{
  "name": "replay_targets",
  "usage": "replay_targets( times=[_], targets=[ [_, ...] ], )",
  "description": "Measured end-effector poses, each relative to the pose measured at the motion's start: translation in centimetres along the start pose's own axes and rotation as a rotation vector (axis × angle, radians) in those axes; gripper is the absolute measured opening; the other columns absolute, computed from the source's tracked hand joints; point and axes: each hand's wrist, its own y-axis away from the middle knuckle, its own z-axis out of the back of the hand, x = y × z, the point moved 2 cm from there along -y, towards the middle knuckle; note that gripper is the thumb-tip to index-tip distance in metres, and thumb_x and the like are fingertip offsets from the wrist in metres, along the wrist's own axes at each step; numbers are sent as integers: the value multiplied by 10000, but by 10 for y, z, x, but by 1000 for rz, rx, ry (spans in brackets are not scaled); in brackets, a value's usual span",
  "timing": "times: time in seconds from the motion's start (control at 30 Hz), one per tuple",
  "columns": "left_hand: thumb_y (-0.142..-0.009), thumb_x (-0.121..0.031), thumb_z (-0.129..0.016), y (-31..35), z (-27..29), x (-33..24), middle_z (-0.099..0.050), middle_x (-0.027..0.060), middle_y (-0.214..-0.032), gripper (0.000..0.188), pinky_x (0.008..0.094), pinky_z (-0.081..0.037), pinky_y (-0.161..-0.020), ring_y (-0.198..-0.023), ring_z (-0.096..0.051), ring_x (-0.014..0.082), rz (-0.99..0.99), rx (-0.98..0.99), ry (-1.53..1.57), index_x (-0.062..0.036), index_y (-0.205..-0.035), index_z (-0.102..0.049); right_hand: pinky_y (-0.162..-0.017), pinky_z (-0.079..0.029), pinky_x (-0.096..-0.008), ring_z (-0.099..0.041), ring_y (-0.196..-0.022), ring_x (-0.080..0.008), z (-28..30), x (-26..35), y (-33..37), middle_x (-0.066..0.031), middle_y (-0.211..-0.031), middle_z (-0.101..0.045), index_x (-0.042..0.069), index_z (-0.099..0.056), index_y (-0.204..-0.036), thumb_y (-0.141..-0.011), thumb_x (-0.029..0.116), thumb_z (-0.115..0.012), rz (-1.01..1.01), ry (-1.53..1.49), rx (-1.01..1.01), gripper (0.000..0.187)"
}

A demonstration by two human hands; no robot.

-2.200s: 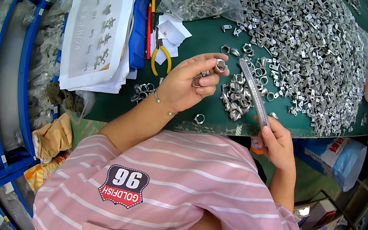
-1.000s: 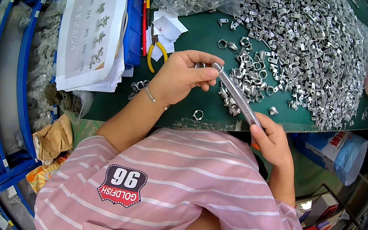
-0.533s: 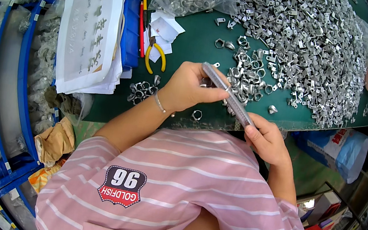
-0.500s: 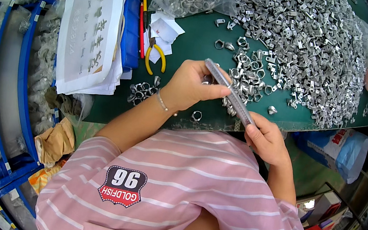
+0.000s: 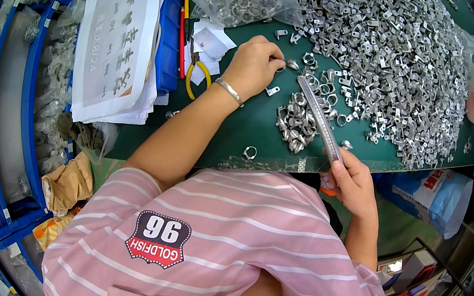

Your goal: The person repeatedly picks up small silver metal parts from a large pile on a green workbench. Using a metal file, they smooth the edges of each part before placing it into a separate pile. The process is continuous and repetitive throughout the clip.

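Observation:
My left hand (image 5: 254, 66) is closed at the upper middle of the green table, its thumb and fingertips pinched on a small metal ring (image 5: 281, 69) that they partly cover. A second loose ring part (image 5: 292, 64) lies just right of it. My right hand (image 5: 353, 179) grips the lower end of a long, narrow grey metal tool (image 5: 320, 118), whose exact kind I cannot tell. Its far end slants up and left over a pile of metal rings (image 5: 296, 125). Left of that pile lies a small flat tab with a hole (image 5: 273, 91).
A large heap of small metal brackets (image 5: 382, 65) covers the table's right side. At the back sits a clear bag of rings (image 5: 248, 4). Yellow-handled pliers (image 5: 200, 76), a red pen (image 5: 181, 43), a blue tray (image 5: 168, 47) and printed sheets (image 5: 116, 40) are at left.
My left hand has let go of the long metal tool and moved up to the loose ring. My right hand keeps the tool, now shifted right and slightly steeper.

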Motion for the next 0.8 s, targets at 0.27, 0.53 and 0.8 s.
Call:
replay_targets(
  times=[0.27,0.53,0.8],
  targets=[
    [-840,-90,-563,28,11,-4,-567,58,-805,141,169,-371,-466,-620,-471,74,605,252,1386,-36,-970,-563,-399,-272,-174,-354,-419,-24,-1,-3,-6,17,-550,-453,-9,-506,-1139,-926,258,-438,35,24,-11,349],
    [-896,-137,-499,44,16,-13,-535,62,-858,244,172,-435,-557,-720,-514,76,642,339,1736,5,-1095,-501,-424,-292,-183,-364,-445,-35,-5,-2,-9,16,-558,-448,-14,-493,-1152,-924,248,-445,40,20,32,351],
    [-853,-99,-559,50,14,-12,-552,40,-862,217,180,-417,-570,-706,-494,77,519,301,1559,4,-1043,-542,-518,-391,-217,-470,-562,-64,-9,5,-8,4,-619,-505,13,-544,-1124,-876,196,-527,88,142,2,309]
  ],
)
